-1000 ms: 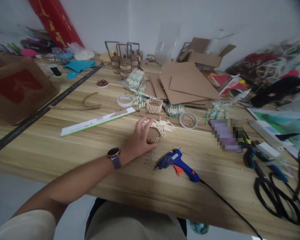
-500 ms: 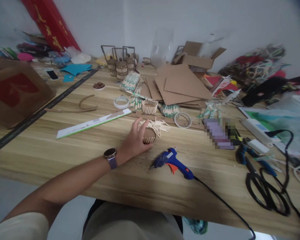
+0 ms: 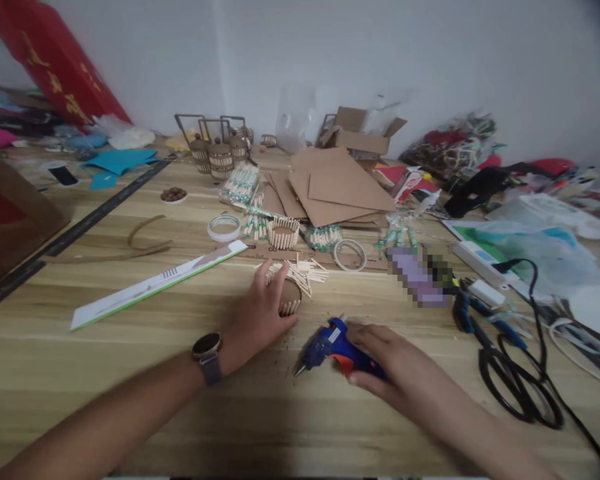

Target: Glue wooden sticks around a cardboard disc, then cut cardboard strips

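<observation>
- Glue gun point(image 3: 325, 343): reference point for all positions below; lies on the table point(image 3: 220, 420).
- Cardboard ring point(image 3: 291, 291): just beyond the glue gun, slightly left; short sticks line its visible near wall.
- Left hand point(image 3: 263, 310): curled about the ring's left side, gripping it between fingers and thumb.
- Right hand point(image 3: 393, 357): fingers and thumb placed around the glue gun's handle; grip firmness cannot be determined.
- Done: stick-lined ring point(image 3: 283, 235), farther beyond the glue gun, appears fully lined; lidded pots point(image 3: 221, 162), far beyond and left, look finished.
- Remaining: the held ring appears partly lined; its hand-covered side cannot be checked. Loose sticks point(image 3: 307, 273) lie beyond the glue gun, unattached.
</observation>
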Motion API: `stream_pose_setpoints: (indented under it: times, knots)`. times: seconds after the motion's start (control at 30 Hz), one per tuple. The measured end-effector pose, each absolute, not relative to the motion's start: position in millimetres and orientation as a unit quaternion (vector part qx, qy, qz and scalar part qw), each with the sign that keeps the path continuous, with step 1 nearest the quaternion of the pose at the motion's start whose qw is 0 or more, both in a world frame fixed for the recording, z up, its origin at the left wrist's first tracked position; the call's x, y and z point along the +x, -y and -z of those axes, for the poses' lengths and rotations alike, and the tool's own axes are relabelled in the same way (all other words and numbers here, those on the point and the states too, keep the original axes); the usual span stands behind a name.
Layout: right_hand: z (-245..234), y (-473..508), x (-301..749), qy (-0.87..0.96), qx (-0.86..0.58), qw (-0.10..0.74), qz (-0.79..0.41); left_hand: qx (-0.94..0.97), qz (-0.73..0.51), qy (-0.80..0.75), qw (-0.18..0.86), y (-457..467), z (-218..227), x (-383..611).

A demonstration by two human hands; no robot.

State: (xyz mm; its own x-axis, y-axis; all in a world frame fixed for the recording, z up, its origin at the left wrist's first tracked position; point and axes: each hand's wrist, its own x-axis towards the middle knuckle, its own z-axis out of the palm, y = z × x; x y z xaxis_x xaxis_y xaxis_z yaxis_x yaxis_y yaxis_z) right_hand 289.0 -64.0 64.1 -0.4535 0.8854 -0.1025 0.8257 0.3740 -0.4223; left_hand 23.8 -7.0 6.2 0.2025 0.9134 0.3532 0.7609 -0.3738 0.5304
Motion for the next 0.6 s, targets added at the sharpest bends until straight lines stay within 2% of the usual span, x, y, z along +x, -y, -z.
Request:
stream_pose_setpoints:
  times: [0.13,0.2,0.37,0.47,0.6]
  knots:
    - [-47.0,56.2,281.7,0.799,-0.551,0.011,-0.24,0.764,-0.332,-0.545,0.099,5.1,-2.9,24.8]
    - [-45.3,53.5,281.8,0.795,-0.54,0.009,-0.275,0.763,-0.34,-0.54,0.096,4.6,-1.4,24.4]
    - [-51.9,54.9,289.6,0.757,-0.521,0.08,-0.386,0.761,-0.347,-0.535,0.119,3.2,1.6,21.4]
    - [-53.6,58.7,297.0,0.646,-0.566,0.13,-0.495,0.766,-0.345,-0.526,0.13,1.3,1.5,18.1]
    - [-52.0,57.5,300.0,0.472,-0.582,0.255,-0.611,0.78,-0.34,-0.506,0.144,0.0,0.0,15.5]
